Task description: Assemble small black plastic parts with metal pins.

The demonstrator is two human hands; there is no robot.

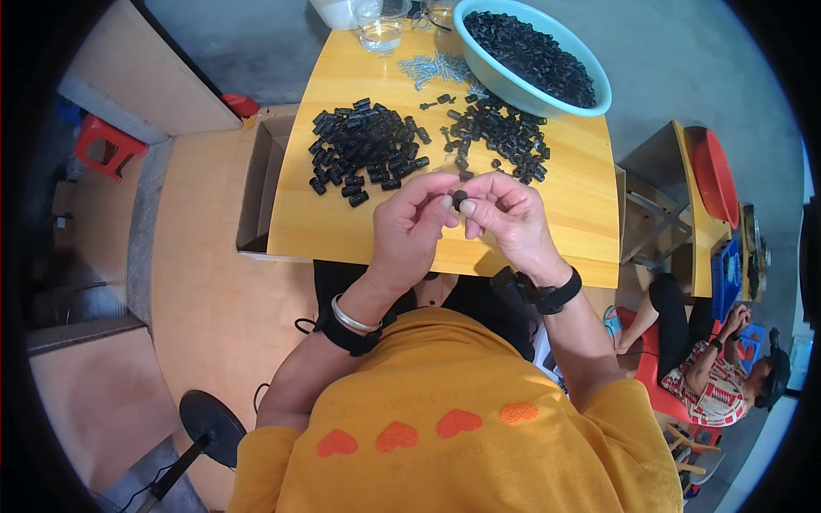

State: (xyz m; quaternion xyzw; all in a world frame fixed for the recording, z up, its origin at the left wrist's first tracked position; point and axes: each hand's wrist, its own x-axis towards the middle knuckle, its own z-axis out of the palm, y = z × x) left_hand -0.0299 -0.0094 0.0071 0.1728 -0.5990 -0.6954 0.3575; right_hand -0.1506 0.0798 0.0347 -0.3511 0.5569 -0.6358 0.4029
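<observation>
Above the near half of the wooden table [505,248], my left hand [412,224] and my right hand [513,221] meet, fingertips closed around one small black plastic part [459,200]. Its exact kind cannot be made out. Just beyond my left hand lies a heap of black cylindrical parts [363,141]. A second heap of smaller black parts [505,137] spreads past my right hand, with a few loose pieces between the two. Farther back is a scatter of small silvery screws [434,68].
A light blue basin [599,90] full of black parts stands at the far right, beside a clear plastic cup [380,34]. An open cardboard box [256,188] adjoins the table's left edge. Another person [710,376] sits at right near a red basin [714,175]. A red stool [109,147] is far left.
</observation>
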